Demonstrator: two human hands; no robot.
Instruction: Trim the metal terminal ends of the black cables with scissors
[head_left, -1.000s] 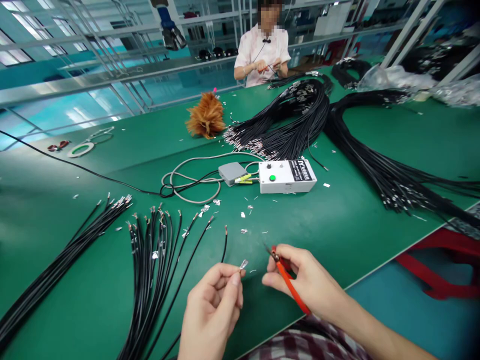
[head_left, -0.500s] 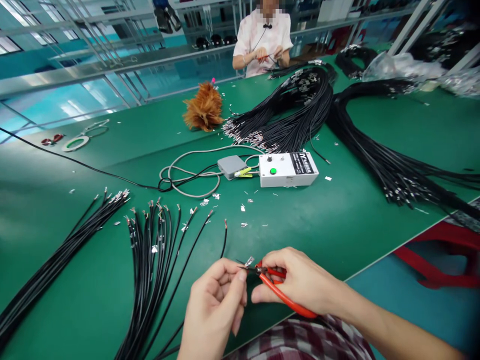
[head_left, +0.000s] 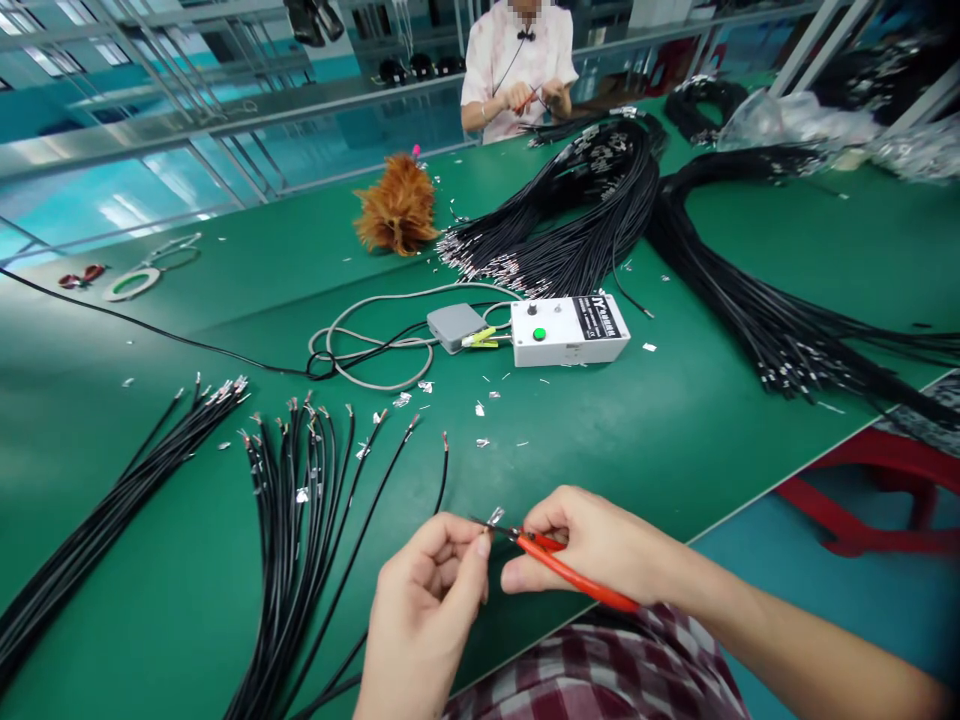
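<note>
My left hand pinches the end of a black cable between thumb and forefinger, and a scrap of silver foil sticks up at the fingertips. My right hand grips red-handled scissors, their thin dark blades reaching left to the foil and my left fingertips. How the blades meet the cable end is too small to make out. Left of my hands, a spread bunch of black cables lies with stripped ends pointing away from me. One single cable ends just beyond my left hand.
Another cable bundle lies at far left. A white box with a green button, a grey block and looped leads are mid-table. Behind are a brown feather duster and large cable bundles. A co-worker sits opposite.
The scissors' handles have come closer together, and their blades have drawn together by the foil. My left hand keeps its pinch. The whole view has shifted slightly.
</note>
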